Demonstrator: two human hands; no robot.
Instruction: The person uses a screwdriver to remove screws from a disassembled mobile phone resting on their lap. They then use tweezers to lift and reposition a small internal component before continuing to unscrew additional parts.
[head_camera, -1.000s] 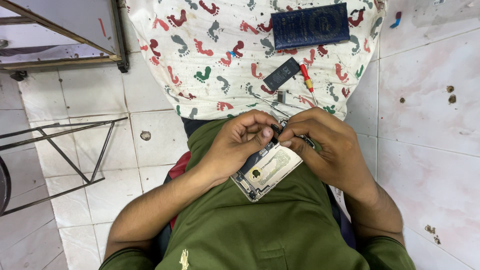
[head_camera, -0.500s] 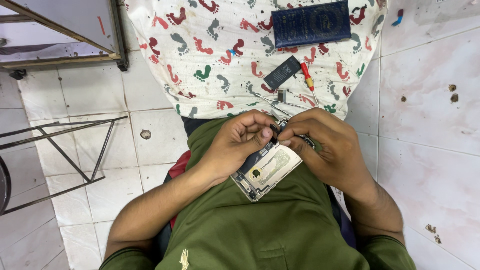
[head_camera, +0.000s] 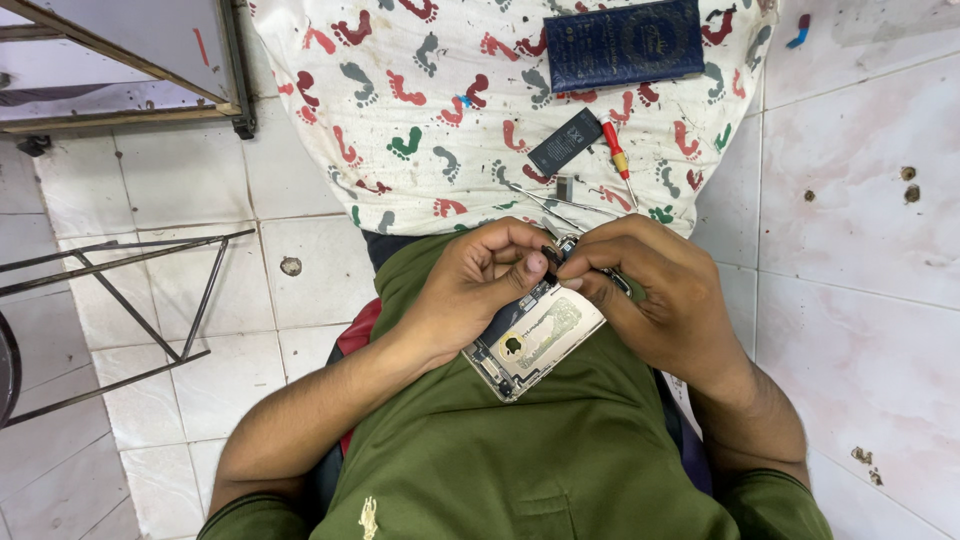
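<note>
Step in hand: both hands work at the top end of an opened phone (head_camera: 535, 340) held over the lap, just below frame centre, its inner plate and circuitry facing up.
Left hand (head_camera: 480, 290): curled round the phone's upper left edge, thumb pressed on the frame.
Right hand (head_camera: 655, 295): closed, fingertips pinching at something small by the top corner; what it grips is hidden.
Doing it well: I'd judge steady support and small fingertip moves matter.
Edges: the phone's lower corner hangs unsupported over the green shirt (head_camera: 560, 470).
Open room: the patterned cloth (head_camera: 420, 130) above carries the battery (head_camera: 565, 142), screwdriver (head_camera: 617, 155), tweezers (head_camera: 560, 207) and a blue case (head_camera: 625, 42); tiled floor (head_camera: 860, 200) lies right.
</note>
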